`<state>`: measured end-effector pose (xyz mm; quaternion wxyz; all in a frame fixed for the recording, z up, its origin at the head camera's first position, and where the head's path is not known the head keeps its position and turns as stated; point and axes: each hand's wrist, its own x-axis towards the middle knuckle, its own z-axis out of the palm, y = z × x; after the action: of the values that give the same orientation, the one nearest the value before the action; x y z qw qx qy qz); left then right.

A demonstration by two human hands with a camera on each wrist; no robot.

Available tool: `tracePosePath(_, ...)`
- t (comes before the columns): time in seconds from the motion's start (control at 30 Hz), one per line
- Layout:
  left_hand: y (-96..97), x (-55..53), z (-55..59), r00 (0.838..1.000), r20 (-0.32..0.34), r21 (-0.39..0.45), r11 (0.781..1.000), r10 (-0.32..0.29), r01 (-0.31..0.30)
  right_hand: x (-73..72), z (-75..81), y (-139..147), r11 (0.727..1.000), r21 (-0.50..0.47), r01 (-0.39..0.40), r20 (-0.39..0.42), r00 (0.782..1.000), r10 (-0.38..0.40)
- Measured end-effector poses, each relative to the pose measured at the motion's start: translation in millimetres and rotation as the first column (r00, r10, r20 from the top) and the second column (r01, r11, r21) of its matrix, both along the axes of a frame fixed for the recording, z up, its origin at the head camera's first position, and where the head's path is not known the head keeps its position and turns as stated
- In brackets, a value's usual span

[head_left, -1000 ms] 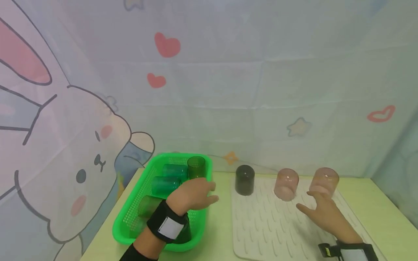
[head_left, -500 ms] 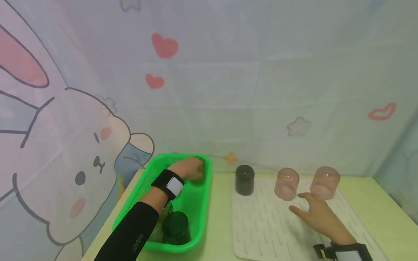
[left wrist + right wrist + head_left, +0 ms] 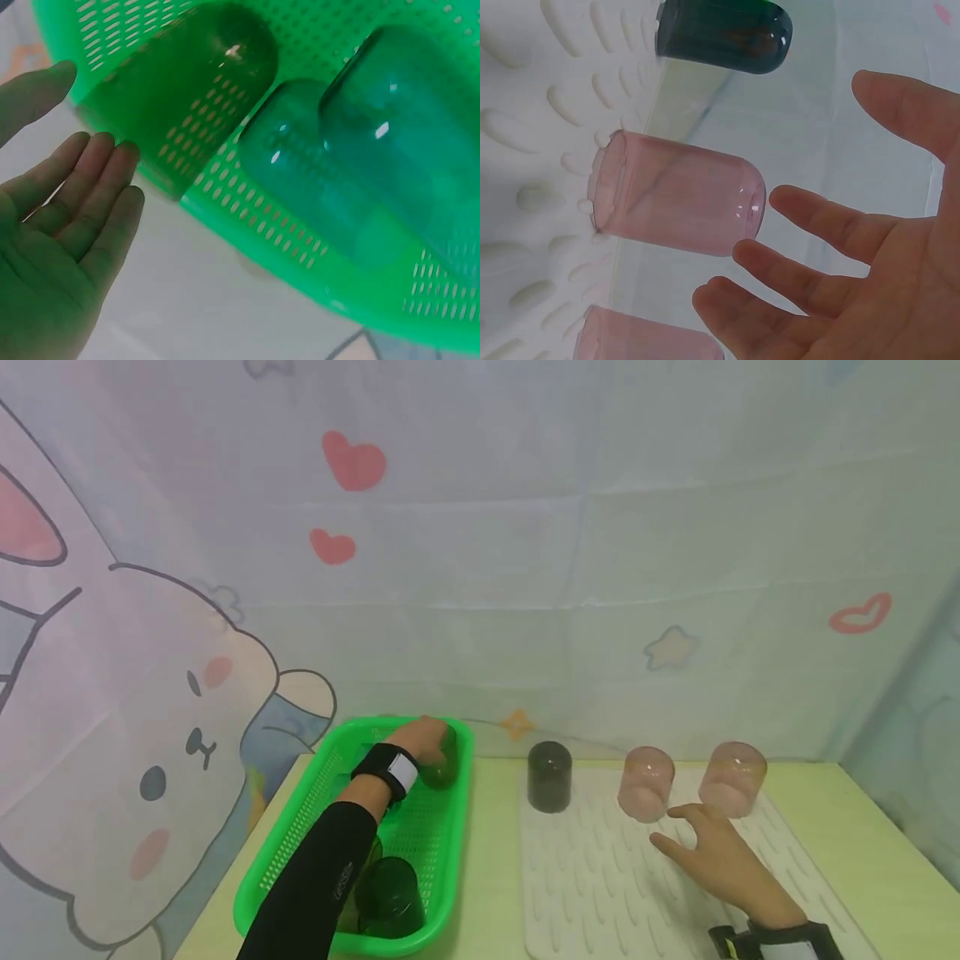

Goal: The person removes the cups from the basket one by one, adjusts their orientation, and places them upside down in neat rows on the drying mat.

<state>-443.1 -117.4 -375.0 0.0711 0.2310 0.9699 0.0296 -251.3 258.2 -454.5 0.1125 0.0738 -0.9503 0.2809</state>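
Observation:
My left hand (image 3: 422,739) reaches into the far end of the green basket (image 3: 463,793), beside an olive-green cup (image 3: 442,768). In the left wrist view its fingers are spread, with fingertips (image 3: 127,154) right at the rim of that cup (image 3: 187,97). Two teal cups (image 3: 405,135) lie beside it in the basket. Over the white ridged mat (image 3: 570,893) hovers my right hand (image 3: 712,860), fingers apart and holding nothing. Its fingertips are close to the base of a pink cup (image 3: 679,195), which stands upside down on the mat.
A second pink cup (image 3: 733,777) and a dark grey cup (image 3: 550,777) also stand inverted along the mat's far edge. A dark green cup (image 3: 390,897) sits at the basket's near end, partly covering another greenish cup. Behind the table hangs a printed cloth (image 3: 480,568).
My left hand has moved from above the basket's right side to the olive-green cup at the far end. My right hand has shifted slightly left. The view has turned slightly right.

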Motion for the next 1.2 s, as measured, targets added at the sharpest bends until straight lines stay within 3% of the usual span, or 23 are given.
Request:
tracePosePath(0.17, 5.2, -9.3, -11.6, 1.000, 0.023, 0.030, 1.000, 0.003, -0.004, 1.1, -1.7, -1.2, 1.000, -0.001, 0.005, -0.018, 1.000, -0.005)
tracePosePath(0.3, 5.0, -11.1, -17.3, 0.999, 0.040, -0.003, 1.000, 0.015, -0.015, 3.3, -0.2, -3.1, 1.000, -0.017, -0.013, -0.029, 0.999, 0.012)
tracePosePath(0.47, 3.7, -13.0, -19.7, 1.000, 0.000, -0.024, 0.999, 0.030, -0.030, 3.0, 2.9, -4.2, 1.000, -0.006, -0.015, -0.066, 0.998, 0.015)
tracePosePath(0.67, -5.2, -13.2, -21.0, 0.999, -0.046, 0.041, 0.999, 0.006, -0.004, 3.3, 5.1, -4.2, 1.000, -0.005, -0.014, -0.050, 0.999, 0.014)
tracePosePath(0.87, -14.6, 4.7, -6.6, 0.995, -0.091, 0.172, 0.985, 0.040, -0.024, 3.1, 5.4, -5.9, 0.999, 0.012, -0.034, -0.062, 0.997, 0.035)
tracePosePath(1.0, -21.7, 17.9, 4.6, 0.988, -0.143, 0.216, 0.976, 0.052, -0.020, 2.7, 6.7, -9.4, 0.999, 0.019, -0.037, -0.055, 0.998, 0.038)
tracePosePath(1.2, -32.5, 50.1, 21.1, 0.967, -0.254, 0.284, 0.958, 0.024, 0.051, 4.1, 7.5, -17.7, 0.999, -0.001, -0.049, -0.040, 0.998, 0.049)
